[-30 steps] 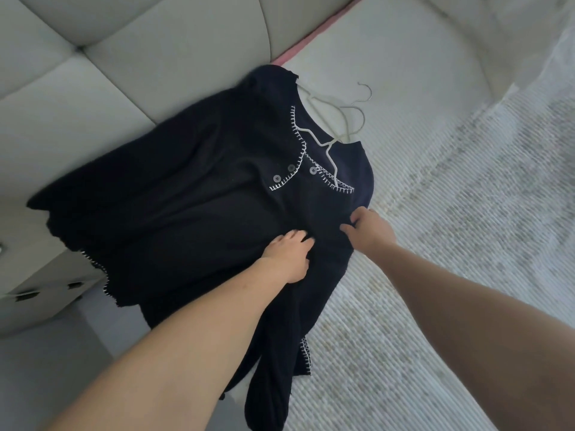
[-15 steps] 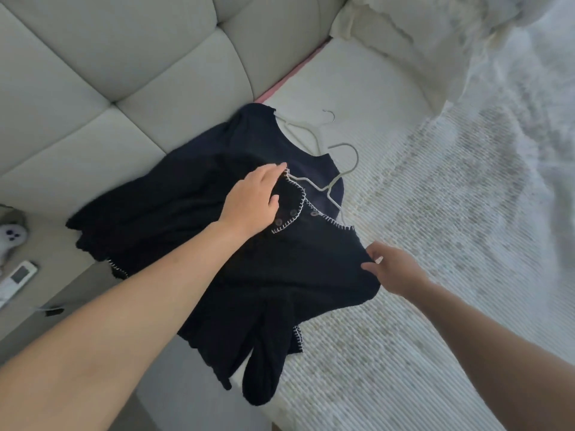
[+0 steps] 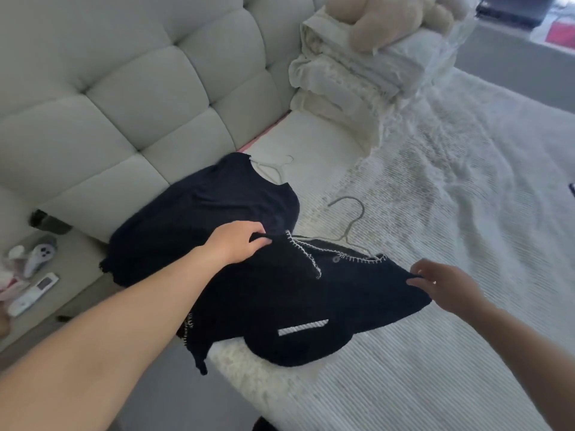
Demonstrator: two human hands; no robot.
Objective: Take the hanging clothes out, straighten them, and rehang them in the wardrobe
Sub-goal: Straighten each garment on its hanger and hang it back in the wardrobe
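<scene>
Left hand (image 3: 237, 242) fingers pinch the soft, floppy dark-navy knit cardigan w/ white stitched trim (image 3: 342, 293) at 9 o'clock, right hand (image 3: 441, 286) open at 3; best gripped by shoulders.

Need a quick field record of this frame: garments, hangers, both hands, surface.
surface: bed with white ribbed cover
garment_near: dark cardigan with white stitched trim, on a grey hanger, hook free above the collar
garment_far: dark top, flat by the headboard, on a white hanger
left hand: grip pinches the cardigan at the collar's left side
right hand: fingers spread at the cardigan's right shoulder edge; grip unclear
stage: laid out, not rehung
</scene>
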